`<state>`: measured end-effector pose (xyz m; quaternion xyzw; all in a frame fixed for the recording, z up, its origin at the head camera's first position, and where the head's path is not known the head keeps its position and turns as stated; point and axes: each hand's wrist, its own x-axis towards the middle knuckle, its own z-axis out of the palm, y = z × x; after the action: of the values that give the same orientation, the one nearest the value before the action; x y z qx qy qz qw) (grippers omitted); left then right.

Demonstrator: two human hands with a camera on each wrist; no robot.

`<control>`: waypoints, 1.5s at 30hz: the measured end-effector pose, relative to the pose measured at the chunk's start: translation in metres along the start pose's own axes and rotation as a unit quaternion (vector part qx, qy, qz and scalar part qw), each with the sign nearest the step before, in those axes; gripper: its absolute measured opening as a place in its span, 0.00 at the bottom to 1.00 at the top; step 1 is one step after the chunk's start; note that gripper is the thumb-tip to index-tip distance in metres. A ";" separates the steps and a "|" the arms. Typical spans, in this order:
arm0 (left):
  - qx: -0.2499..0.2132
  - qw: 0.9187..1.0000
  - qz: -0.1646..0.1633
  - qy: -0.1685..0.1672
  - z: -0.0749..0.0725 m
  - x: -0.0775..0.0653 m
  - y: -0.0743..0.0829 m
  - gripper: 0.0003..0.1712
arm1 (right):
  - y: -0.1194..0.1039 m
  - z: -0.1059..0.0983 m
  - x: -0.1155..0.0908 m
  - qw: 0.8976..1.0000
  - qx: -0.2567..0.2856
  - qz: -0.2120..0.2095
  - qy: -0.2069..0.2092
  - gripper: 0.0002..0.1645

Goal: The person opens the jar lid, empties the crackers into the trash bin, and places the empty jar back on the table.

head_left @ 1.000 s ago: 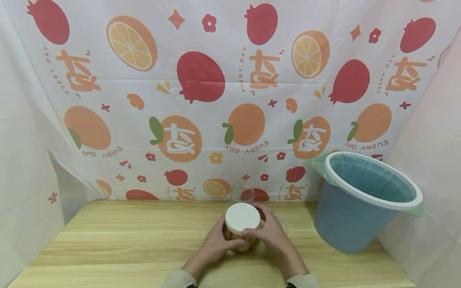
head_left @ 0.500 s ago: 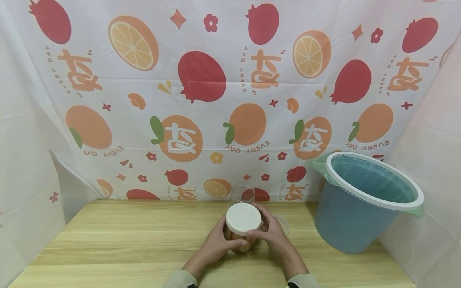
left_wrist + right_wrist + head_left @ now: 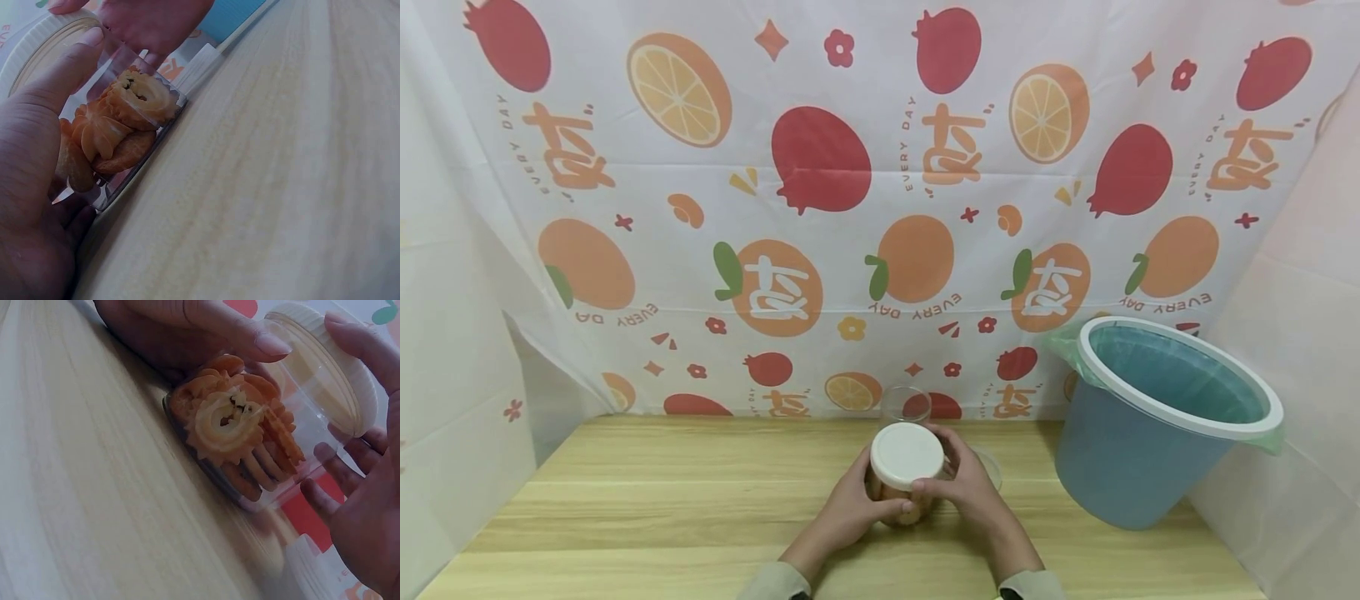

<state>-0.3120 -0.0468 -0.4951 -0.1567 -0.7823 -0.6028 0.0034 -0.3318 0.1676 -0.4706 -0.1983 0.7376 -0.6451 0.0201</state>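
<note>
A clear plastic jar (image 3: 901,515) of cookies stands upright on the wooden table, with a white screw lid (image 3: 907,455) on top. My left hand (image 3: 847,506) grips the jar's side, its thumb across the front. On the other side my right hand (image 3: 967,489) has its thumb and fingers around the lid's rim. Close up in the left wrist view, the cookies (image 3: 100,134) lie piled in the jar's lower part. From the right wrist, a ring-shaped cookie (image 3: 222,425) shows through the wall, and the ribbed lid (image 3: 365,394) sits under the right thumb.
Behind the jar stands a clear container (image 3: 895,403). A clear round lid (image 3: 990,468) lies on the table beyond the right hand, partly hidden. At the right is a blue bin (image 3: 1138,467) with a green liner. A fruit-print cloth (image 3: 850,275) hangs along the back.
The right thumb has shifted slightly along the lid's rim. The jar and the left hand keep nearly the same place.
</note>
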 end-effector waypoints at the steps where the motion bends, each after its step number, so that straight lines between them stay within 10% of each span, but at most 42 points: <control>1: 0.000 1.000 0.001 0.001 0.000 0.000 0.000 0.62 | -0.001 0.000 0.000 1.000 -0.008 0.001 0.005 0.49; 10: -0.001 1.000 -0.005 -0.002 0.000 0.001 -0.004 0.62 | -0.002 0.000 0.001 0.999 -0.027 0.013 0.022 0.54; 24: -0.004 1.000 -0.002 -0.010 0.001 0.001 -0.004 0.61 | -0.001 -0.014 -0.002 0.999 -0.042 -0.019 0.011 0.28; 45: -0.011 1.000 0.001 -0.007 -0.001 0.001 -0.001 0.62 | -0.001 -0.022 -0.002 1.000 -0.008 -0.002 -0.011 0.37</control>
<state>-0.3137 -0.0474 -0.4952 -0.1613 -0.7754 -0.6105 -0.0032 -0.3360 0.1893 -0.4668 -0.2069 0.7421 -0.6370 0.0258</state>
